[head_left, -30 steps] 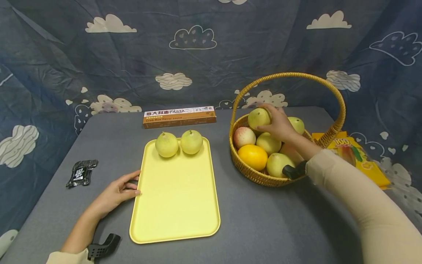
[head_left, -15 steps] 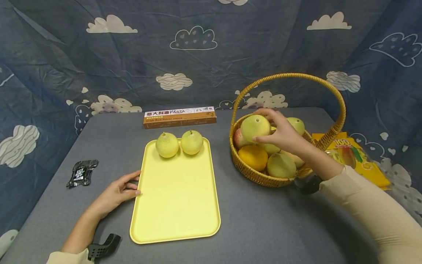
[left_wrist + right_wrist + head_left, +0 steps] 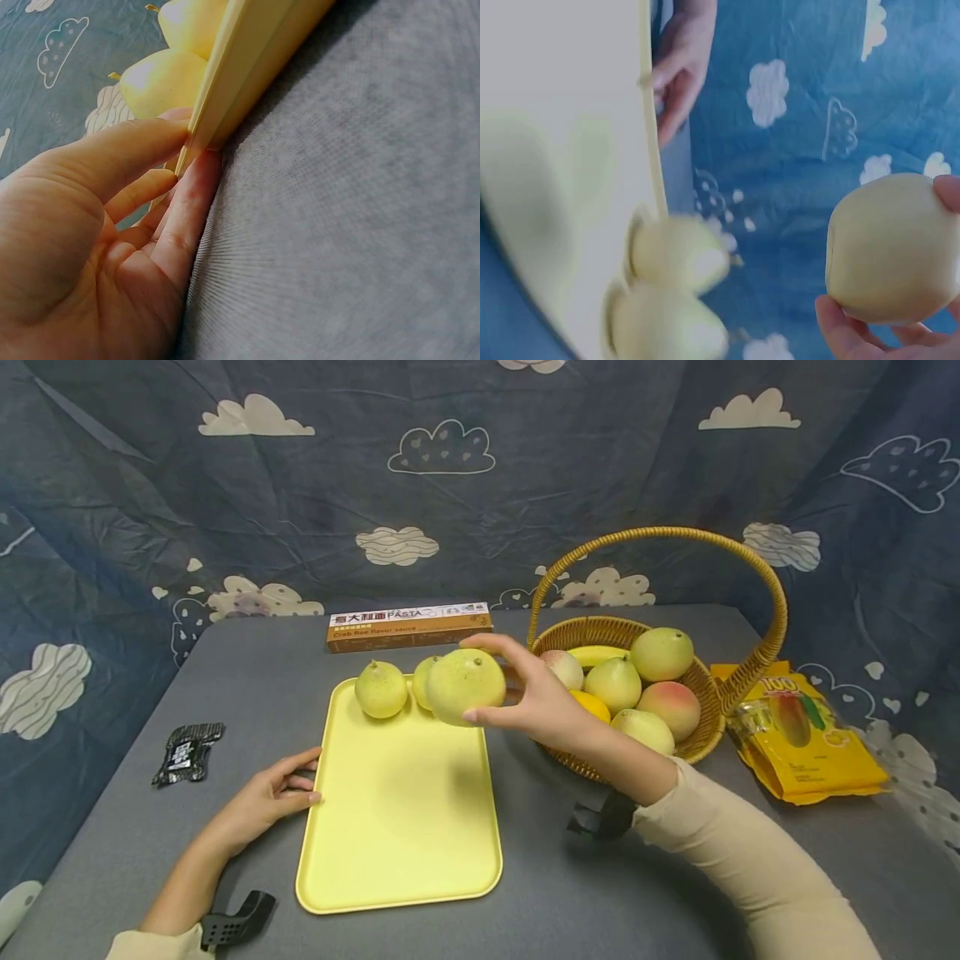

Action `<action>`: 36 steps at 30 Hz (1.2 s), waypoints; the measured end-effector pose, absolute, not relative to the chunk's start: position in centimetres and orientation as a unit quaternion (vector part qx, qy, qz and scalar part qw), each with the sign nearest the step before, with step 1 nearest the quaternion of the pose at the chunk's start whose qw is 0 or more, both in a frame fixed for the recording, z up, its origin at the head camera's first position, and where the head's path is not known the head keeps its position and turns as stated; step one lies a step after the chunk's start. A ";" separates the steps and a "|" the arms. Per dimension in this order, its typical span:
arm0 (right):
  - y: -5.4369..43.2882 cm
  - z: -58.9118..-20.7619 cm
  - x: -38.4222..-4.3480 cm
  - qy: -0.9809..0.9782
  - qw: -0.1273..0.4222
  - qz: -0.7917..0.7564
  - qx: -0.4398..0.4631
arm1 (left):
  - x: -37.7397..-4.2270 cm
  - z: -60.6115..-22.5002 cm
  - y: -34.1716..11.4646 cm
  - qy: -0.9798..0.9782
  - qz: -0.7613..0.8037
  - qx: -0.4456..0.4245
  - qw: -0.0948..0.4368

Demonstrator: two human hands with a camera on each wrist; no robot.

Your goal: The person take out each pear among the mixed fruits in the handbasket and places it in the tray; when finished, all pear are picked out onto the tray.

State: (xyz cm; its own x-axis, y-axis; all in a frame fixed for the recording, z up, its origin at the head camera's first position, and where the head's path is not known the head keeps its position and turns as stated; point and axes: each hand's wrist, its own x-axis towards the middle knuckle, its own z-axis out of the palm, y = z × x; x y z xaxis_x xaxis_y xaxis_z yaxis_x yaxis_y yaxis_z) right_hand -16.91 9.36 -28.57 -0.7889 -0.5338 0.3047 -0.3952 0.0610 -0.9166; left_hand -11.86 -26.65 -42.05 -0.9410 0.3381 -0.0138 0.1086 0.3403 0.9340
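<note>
Worktop (image 3: 562,885), grey, spreads beneath everything; clock hours here run from the middle of your head view. Wicker basket (image 3: 596,631), tall hoop handle up, stands at three o'clock, piled with fruit (image 3: 662,654). Your pale yellow tray (image 3: 397,827) lies flat at seven, its corners rounded. Farther out, between three and four, is a yellow bag (image 3: 813,752) with a mango pictured on it, and at ten a long pasta box (image 3: 409,627). Your left hand (image 3: 258,802), at eight, pinches the tray's edge between thumb and fingers. Your right hand (image 3: 540,702) is clamped on the held pear (image 3: 465,689), thumb and fingers on opposite sides. That pear is just below centre, raised over the tray's one o'clock corner: plump, pale yellow-green, with a short stem stub. Your right-wrist view shows it squat, almost square in outline. It partly hides one of two similar pears (image 3: 381,689) side by side at the tray's twelve o'clock end.
</note>
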 end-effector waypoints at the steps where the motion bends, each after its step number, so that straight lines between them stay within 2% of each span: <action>1: 8.5 -29.0 -17.0 0.718 0.064 -0.614 -0.321 | -11.9 -42.0 -26.7 0.813 0.557 0.138 0.102; 9: 2.9 -34.2 -18.2 0.745 0.113 -0.598 -0.273 | -11.9 -42.1 -26.7 0.808 0.562 0.145 0.102; 18: 0.5 -38.0 -18.7 0.775 0.158 -0.566 -0.232 | -11.9 -42.1 -26.7 0.807 0.563 0.145 0.102; 26: 0.1 -38.6 -19.0 0.816 0.127 -0.502 -0.257 | -11.9 -41.9 -26.6 0.808 0.563 0.143 0.104; 36: -0.1 -38.6 -19.0 0.819 0.123 -0.481 -0.289 | -11.8 -42.0 -26.7 0.812 0.558 0.139 0.104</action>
